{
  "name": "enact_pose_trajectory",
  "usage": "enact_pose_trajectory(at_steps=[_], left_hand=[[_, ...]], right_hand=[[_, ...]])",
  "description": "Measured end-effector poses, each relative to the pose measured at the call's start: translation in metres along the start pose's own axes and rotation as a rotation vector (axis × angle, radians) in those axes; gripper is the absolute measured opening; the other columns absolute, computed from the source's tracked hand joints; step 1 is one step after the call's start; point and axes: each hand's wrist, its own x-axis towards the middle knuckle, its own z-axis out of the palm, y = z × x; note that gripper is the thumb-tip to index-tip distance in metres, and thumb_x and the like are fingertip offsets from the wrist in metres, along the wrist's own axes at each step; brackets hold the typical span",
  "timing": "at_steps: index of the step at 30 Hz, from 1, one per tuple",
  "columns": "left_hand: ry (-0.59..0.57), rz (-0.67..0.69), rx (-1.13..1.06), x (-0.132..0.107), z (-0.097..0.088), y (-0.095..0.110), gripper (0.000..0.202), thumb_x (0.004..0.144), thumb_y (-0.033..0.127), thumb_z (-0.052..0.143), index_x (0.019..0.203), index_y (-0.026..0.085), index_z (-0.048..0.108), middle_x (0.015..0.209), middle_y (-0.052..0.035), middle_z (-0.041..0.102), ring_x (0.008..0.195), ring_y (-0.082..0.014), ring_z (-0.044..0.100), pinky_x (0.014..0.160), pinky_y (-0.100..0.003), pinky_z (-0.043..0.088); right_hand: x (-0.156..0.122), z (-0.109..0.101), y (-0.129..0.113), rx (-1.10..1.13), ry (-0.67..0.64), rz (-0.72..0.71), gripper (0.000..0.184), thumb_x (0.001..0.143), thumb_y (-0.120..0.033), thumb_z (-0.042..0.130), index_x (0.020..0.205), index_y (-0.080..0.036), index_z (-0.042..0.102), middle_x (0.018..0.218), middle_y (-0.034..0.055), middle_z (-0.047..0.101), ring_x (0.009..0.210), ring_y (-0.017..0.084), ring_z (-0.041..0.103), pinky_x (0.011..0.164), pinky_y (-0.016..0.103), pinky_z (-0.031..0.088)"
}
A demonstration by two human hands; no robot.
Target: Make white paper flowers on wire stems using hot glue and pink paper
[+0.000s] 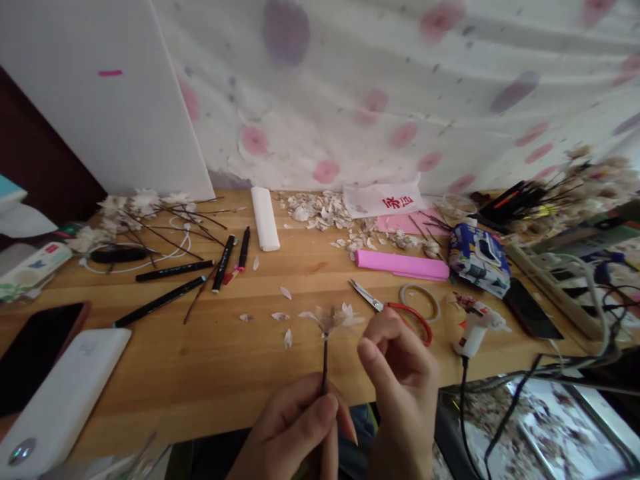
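Head view: left hand (295,421) pinched the stem (325,363) beneath the pale flower (327,323); right hand (406,373), beside it, curled its fingers, grip unclear.

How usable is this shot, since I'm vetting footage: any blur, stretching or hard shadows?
Head view: the petals atop the dark stem in the left hand look smeared, probably from motion; head view: the white device at lower left looks stretched, likely wide-angle distortion; head view: shadows on the tabletop look soft.
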Motion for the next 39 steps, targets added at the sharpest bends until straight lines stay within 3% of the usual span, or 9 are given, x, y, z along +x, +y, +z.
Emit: enact_pose_trajectory(at_steps=[3,9,13,18,23,28,35,39], left_hand=[[-0.026,0.017,0.077,0.004,-0.006,0.0,0.046,0.081,0.064,0.074,0.079,0.018,0.072,0.045,0.0076,0.046,0.04,-0.0061,0.025,0.04,-0.021,0.014],[-0.1,0.061,0.213,0.011,-0.014,-0.001,0.053,0.082,0.07,0.069,0.078,0.017,0.072,0.041,0.0084,0.041,0.036,-0.0046,0.026,0.042,-0.022,0.013],[-0.131,0.082,0.26,0.012,-0.017,0.001,0.051,0.085,0.068,0.068,0.08,0.018,0.073,0.042,0.0088,0.04,0.036,-0.0043,0.024,0.043,-0.022,0.015],[-0.137,0.089,0.364,0.009,-0.022,0.005,0.056,0.082,0.073,0.067,0.076,0.018,0.074,0.041,0.0081,0.039,0.036,-0.0056,0.027,0.043,-0.023,0.014],[-0.086,0.076,0.278,0.013,-0.025,0.002,0.058,0.081,0.073,0.067,0.073,0.016,0.072,0.039,0.007,0.042,0.033,-0.0055,0.027,0.039,-0.023,0.01],[-0.222,0.139,0.18,0.028,-0.034,-0.008,0.053,0.089,0.068,0.062,0.074,0.018,0.068,0.035,0.0082,0.041,0.027,-0.0051,0.027,0.033,-0.019,0.014],[-0.312,0.16,0.099,0.033,-0.042,-0.011,0.048,0.094,0.06,0.061,0.072,0.017,0.067,0.034,0.0085,0.039,0.026,-0.0036,0.024,0.032,-0.018,0.014],[-0.35,0.201,0.005,0.032,-0.043,-0.013,0.041,0.101,0.05,0.053,0.08,0.019,0.068,0.037,0.0082,0.043,0.027,-0.0047,0.023,0.032,-0.016,0.019]], right_hand=[[0.002,0.001,-0.001,0.022,-0.175,0.089,0.029,0.085,-0.029,0.078,0.061,-0.02,0.066,0.053,-0.0059,0.042,0.051,0.01,0.038,0.048,0.024,0.03],[0.002,0.008,0.004,0.154,-0.166,0.224,0.027,0.081,-0.036,0.083,0.059,-0.021,0.077,0.05,-0.0009,0.058,0.055,0.014,0.051,0.056,0.027,0.042],[0.003,0.007,0.001,0.189,-0.157,0.27,0.03,0.076,-0.039,0.087,0.054,-0.021,0.078,0.048,0.0002,0.059,0.05,0.013,0.049,0.049,0.026,0.037],[0.004,0.004,-0.002,0.279,-0.279,0.357,0.031,0.077,-0.041,0.086,0.055,-0.02,0.08,0.048,0.0019,0.062,0.047,0.011,0.052,0.046,0.023,0.036],[0.006,0.009,0.005,0.234,-0.323,0.447,0.039,0.074,-0.051,0.086,0.055,-0.018,0.078,0.046,-0.0003,0.056,0.046,0.009,0.042,0.044,0.024,0.029],[0.013,0.015,0.012,0.345,-0.397,0.525,0.037,0.075,-0.052,0.084,0.062,-0.018,0.082,0.051,0.0005,0.061,0.05,0.01,0.045,0.05,0.024,0.034],[0.012,0.019,0.019,0.473,-0.384,0.559,0.032,0.071,-0.054,0.086,0.069,-0.022,0.084,0.061,0.0012,0.067,0.059,0.012,0.05,0.055,0.025,0.037],[0.011,0.023,0.017,0.422,-0.347,0.528,0.038,0.076,-0.054,0.082,0.062,-0.019,0.08,0.049,-0.0029,0.051,0.052,0.009,0.037,0.05,0.025,0.028]])
